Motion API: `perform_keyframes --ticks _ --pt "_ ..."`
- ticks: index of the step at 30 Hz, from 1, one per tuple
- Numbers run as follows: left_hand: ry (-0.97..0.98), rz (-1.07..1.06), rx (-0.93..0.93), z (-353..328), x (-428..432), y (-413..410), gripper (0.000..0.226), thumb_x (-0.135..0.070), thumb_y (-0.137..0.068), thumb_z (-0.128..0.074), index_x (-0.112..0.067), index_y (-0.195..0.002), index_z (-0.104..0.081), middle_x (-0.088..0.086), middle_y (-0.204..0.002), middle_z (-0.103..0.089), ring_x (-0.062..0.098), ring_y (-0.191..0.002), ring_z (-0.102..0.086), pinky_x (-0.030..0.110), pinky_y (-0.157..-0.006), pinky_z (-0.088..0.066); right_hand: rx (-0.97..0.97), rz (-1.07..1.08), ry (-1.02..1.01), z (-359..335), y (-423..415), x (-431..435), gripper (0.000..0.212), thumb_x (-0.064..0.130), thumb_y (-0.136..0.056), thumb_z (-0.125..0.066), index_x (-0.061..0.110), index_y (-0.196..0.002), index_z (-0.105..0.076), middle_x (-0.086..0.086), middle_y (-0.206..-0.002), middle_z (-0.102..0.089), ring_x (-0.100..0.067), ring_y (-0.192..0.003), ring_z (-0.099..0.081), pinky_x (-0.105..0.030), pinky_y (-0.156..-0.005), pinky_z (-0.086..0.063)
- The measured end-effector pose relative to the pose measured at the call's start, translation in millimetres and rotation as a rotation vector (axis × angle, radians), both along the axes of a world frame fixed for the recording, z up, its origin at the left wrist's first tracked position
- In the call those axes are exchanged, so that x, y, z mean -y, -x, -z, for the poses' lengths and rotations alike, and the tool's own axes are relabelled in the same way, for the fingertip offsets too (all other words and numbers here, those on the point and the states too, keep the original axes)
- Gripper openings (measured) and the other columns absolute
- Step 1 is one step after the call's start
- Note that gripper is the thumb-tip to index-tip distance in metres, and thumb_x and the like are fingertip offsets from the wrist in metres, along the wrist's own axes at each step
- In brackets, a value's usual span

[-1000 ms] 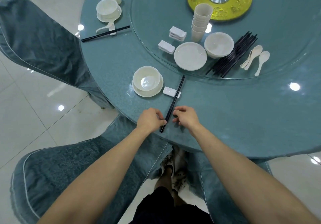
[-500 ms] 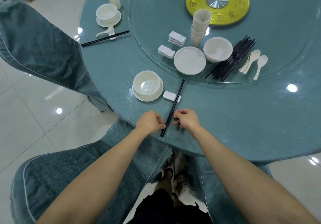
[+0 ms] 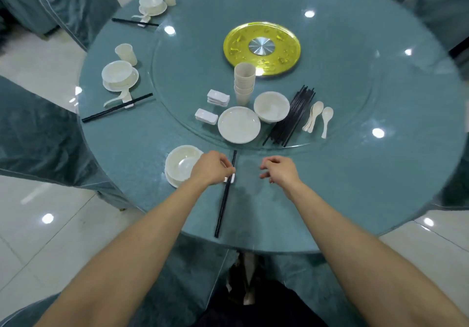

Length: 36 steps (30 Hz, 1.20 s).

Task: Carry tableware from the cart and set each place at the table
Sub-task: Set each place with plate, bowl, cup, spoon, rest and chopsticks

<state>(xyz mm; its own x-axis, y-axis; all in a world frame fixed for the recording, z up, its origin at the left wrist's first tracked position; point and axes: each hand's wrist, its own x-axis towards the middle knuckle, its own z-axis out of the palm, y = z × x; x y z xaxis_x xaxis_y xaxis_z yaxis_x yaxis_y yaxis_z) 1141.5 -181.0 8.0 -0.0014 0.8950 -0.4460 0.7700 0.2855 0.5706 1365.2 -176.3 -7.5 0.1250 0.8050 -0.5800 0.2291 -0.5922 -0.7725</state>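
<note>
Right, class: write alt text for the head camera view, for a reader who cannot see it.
A person's left hand touches black chopsticks lying on a white rest beside a bowl at the near edge of a round teal table; the right hand hovers empty. Spare cups, plates and spoons sit on the glass turntable.

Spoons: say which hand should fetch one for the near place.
Right. The right hand holds nothing and is on the same side as the spoons. The left hand is at the chopsticks, farther away.
</note>
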Motion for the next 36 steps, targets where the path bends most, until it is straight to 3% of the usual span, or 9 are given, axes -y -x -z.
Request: perform_keyframes --ticks 4,10,14,17,21,24,28,33,36 --pt "0.002 0.04 0.023 -9 -27 -26 0.008 -0.033 -0.083 -0.078 -0.026 -0.079 -0.076 -0.011 -0.069 -0.075 0.016 -0.076 -0.076 0.043 -0.077 -0.066 0.008 0.083 -0.003 7 -35 -12 0.012 0.007 -0.101 -0.059 0.006 -0.105 -0.07 -0.01 -0.095 -0.074 -0.022 -0.061 -0.07 -0.023 -0.044 -0.038" --pt "0.01 0.064 0.055 -9 -61 -58 0.013 -0.037 -0.091 -0.078 -0.026 -0.085 -0.076 -0.009 -0.072 -0.077 0.012 -0.065 -0.076 0.035 -0.071 -0.064 0.064 0.237 -0.033 26 -84 -46 0.01 0.01 -0.097 -0.063 0.012 -0.091 -0.07 -0.009 -0.089 -0.074 -0.021 -0.059 -0.07 -0.027 -0.051 -0.042" --pt "0.042 0.073 0.051 -7 -76 -71 0.013 -0.035 -0.093 -0.078 -0.024 -0.086 -0.076 -0.005 -0.073 -0.078 0.017 -0.066 -0.077 0.025 -0.064 -0.056 0.162 0.374 -0.06 38 -117 -73 0.003 0.018 -0.092 -0.069 0.015 -0.092 -0.069 -0.004 -0.086 -0.077 -0.021 -0.058 -0.072 -0.037 -0.068 -0.056" --pt "0.041 0.077 0.014 -6 -88 -76 0.013 -0.035 -0.093 -0.077 -0.024 -0.086 -0.076 -0.006 -0.072 -0.077 0.015 -0.064 -0.076 0.022 -0.063 -0.054 0.23 0.446 -0.078 50 -138 -99 0.016 0.027 -0.088 -0.073 0.019 -0.098 -0.064 -0.001 -0.081 -0.076 -0.022 -0.063 -0.075 -0.04 -0.078 -0.061" --pt "0.051 0.089 -0.008 0 -97 -76 0.012 -0.037 -0.092 -0.076 -0.026 -0.086 -0.077 -0.01 -0.071 -0.077 0.013 -0.063 -0.075 0.028 -0.071 -0.06 0.289 0.451 -0.07 59 -151 -121 0.024 0.033 -0.087 -0.073 0.022 -0.102 -0.058 -0.003 -0.088 -0.075 -0.021 -0.062 -0.072 -0.036 -0.069 -0.057" --pt "0.058 0.072 -0.018 4 -100 -74 0.013 -0.039 -0.091 -0.076 -0.028 -0.085 -0.076 -0.011 -0.069 -0.076 0.014 -0.064 -0.074 0.034 -0.074 -0.064 0.359 0.416 -0.062 71 -156 -129 0.023 0.039 -0.081 -0.071 0.026 -0.096 -0.058 0.0 -0.09 -0.074 -0.027 -0.08 -0.074 -0.04 -0.082 -0.06" --pt "0.051 0.064 -0.004 4 -97 -76 0.012 -0.035 -0.093 -0.075 -0.026 -0.086 -0.076 -0.008 -0.068 -0.076 0.012 -0.06 -0.074 0.026 -0.066 -0.059 0.375 0.385 -0.05 70 -153 -127 0.017 0.035 -0.085 -0.07 0.02 -0.094 -0.068 -0.003 -0.09 -0.076 -0.026 -0.092 -0.072 -0.038 -0.089 -0.058" --pt "0.051 0.04 0.096 0 -88 -90 0.011 -0.028 -0.097 -0.074 -0.019 -0.091 -0.077 -0.004 -0.075 -0.078 0.011 -0.063 -0.074 0.016 -0.05 -0.047 0.281 0.412 -0.089 68 -142 -103 0.025 0.046 -0.08 -0.073 0.024 -0.082 -0.064 0.004 -0.065 -0.073 -0.024 -0.072 -0.074 -0.048 -0.079 -0.063" --pt "0.042 -0.002 0.191 -2 -81 -99 0.011 -0.025 -0.097 -0.074 -0.015 -0.093 -0.076 -0.001 -0.077 -0.079 0.011 -0.062 -0.072 0.015 -0.047 -0.046 0.235 0.416 -0.153 53 -129 -80 0.027 0.039 -0.088 -0.078 0.017 -0.082 -0.062 0.0 -0.061 -0.071 -0.02 -0.053 -0.067 -0.05 -0.067 -0.063"
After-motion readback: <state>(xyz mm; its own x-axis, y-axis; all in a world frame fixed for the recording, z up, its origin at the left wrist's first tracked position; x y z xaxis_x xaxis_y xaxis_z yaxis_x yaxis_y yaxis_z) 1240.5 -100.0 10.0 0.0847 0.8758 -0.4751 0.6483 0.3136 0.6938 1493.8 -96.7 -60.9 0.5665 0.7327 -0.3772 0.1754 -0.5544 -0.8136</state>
